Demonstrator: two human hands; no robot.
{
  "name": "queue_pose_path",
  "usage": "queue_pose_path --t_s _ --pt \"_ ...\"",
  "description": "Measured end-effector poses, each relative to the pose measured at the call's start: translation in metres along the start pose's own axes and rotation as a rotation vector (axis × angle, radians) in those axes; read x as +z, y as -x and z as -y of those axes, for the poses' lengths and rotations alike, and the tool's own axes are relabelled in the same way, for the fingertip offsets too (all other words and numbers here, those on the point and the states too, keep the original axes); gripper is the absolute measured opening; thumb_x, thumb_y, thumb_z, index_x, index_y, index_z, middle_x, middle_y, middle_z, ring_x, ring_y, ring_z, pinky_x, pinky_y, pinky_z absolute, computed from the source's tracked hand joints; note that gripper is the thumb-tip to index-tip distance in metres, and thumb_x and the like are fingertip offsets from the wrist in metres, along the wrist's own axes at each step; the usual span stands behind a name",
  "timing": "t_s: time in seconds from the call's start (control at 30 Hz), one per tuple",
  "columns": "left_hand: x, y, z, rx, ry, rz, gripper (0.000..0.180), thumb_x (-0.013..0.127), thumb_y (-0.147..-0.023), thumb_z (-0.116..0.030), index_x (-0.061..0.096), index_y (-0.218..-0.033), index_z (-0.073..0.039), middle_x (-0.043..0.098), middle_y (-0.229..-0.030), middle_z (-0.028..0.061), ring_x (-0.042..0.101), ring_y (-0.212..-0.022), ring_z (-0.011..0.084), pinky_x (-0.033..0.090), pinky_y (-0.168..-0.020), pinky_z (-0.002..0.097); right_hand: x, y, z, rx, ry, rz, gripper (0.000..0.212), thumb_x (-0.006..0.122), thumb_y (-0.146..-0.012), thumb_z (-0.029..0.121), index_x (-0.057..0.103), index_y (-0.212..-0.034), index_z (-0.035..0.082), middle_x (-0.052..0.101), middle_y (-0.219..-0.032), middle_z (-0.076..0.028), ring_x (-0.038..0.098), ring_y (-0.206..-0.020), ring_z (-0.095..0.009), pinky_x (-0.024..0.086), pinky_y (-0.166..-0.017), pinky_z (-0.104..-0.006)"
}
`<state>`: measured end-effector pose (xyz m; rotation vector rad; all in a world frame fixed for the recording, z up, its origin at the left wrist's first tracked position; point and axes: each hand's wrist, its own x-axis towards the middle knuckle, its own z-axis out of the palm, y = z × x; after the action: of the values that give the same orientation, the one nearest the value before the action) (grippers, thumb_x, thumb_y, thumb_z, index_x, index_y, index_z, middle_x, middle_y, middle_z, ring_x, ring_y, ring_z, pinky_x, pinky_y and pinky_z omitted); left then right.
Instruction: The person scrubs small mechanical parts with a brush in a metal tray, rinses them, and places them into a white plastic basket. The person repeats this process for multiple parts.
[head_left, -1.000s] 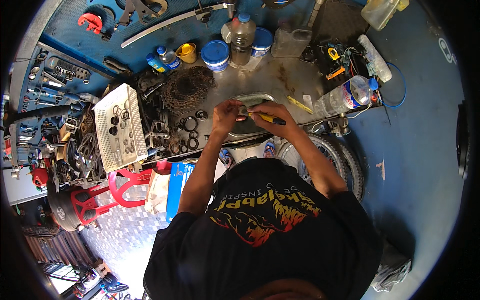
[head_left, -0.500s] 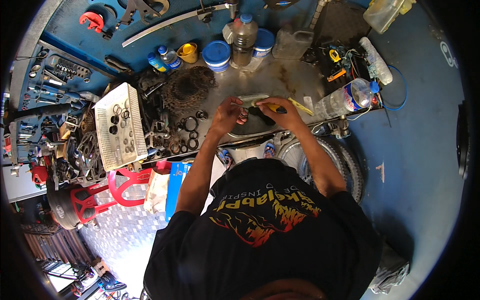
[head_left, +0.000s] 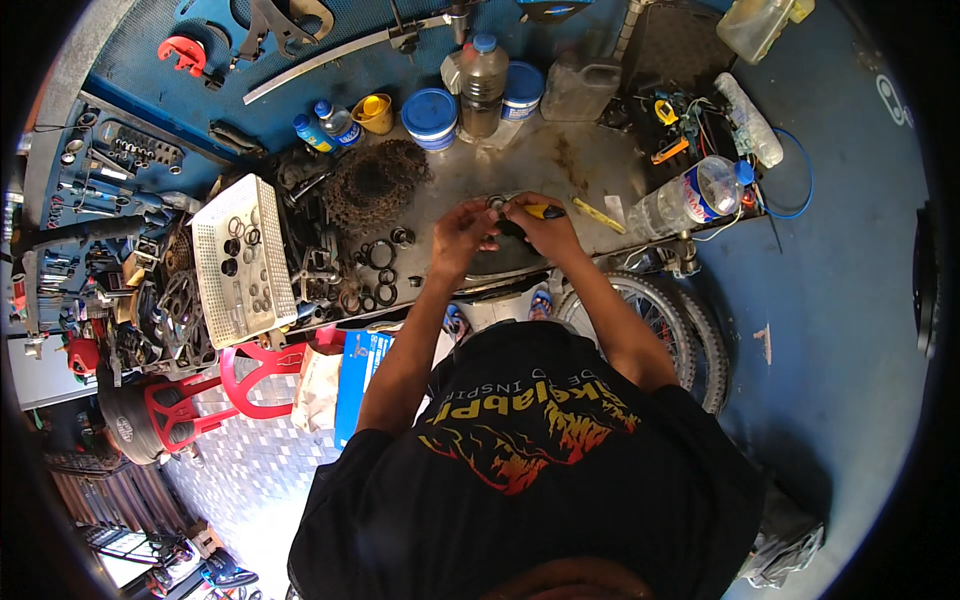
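Grey ring (head_left: 497, 203) pinched by left grip (head_left: 461, 236); right grip (head_left: 547, 234) clasps slim yellow tool (head_left: 544, 211).

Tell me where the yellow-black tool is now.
In the head view, the yellow-black tool is in the right hand, right of centre, just left of the yellow stick on the bench.

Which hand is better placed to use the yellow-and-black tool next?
Probably the right hand: it holds the yellow-and-black tool, while the left hand seems to hold a small round part.
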<state>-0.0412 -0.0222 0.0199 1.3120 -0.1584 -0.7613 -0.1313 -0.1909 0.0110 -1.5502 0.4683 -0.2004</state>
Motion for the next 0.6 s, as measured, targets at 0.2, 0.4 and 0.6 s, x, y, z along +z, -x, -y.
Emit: queue_pose_path --t_s 0.2,0.4,0.6 --pt "0.008 0.005 0.012 -0.044 0.092 -0.087 0.023 0.071 -0.103 -0.014 0.066 -0.120 0.001 0.070 -0.107 0.0109 0.075 -0.089 0.0212 0.065 -0.070 0.0326 0.007 0.009 -0.017 -0.094 0.191 -0.072 0.027 0.078 -0.092 0.033 0.078 -0.099 0.006 0.076 -0.094 -0.007 0.072 -0.092 -0.021 0.055 -0.085 -0.0351" --pt "-0.020 -0.004 0.017 0.005 -0.146 -0.079 0.020 0.066 -0.102 -0.005 0.065 -0.119 0.005 0.073 -0.107 0.0163 0.078 -0.091 0.0253 0.067 -0.071 0.0349 -0.026 0.034 0.000 -0.234 0.770 -0.077 0.036 0.077 -0.090 0.045 0.080 -0.104 0.012 0.078 -0.100 -0.012 0.074 -0.096 -0.036 0.057 -0.087 -0.0422" --pt "-0.018 -0.006 0.017 0.052 -0.282 -0.044 0.021 0.063 -0.100 -0.001 0.066 -0.119 0.008 0.076 -0.105 0.0199 0.078 -0.089 0.0243 0.067 -0.072 0.0345 -0.015 0.026 0.031 -0.019 0.541 -0.058 0.032 0.077 -0.095 0.038 0.078 -0.106 0.007 0.078 -0.093 -0.009 0.075 -0.087 -0.022 0.057 -0.081 -0.0358"
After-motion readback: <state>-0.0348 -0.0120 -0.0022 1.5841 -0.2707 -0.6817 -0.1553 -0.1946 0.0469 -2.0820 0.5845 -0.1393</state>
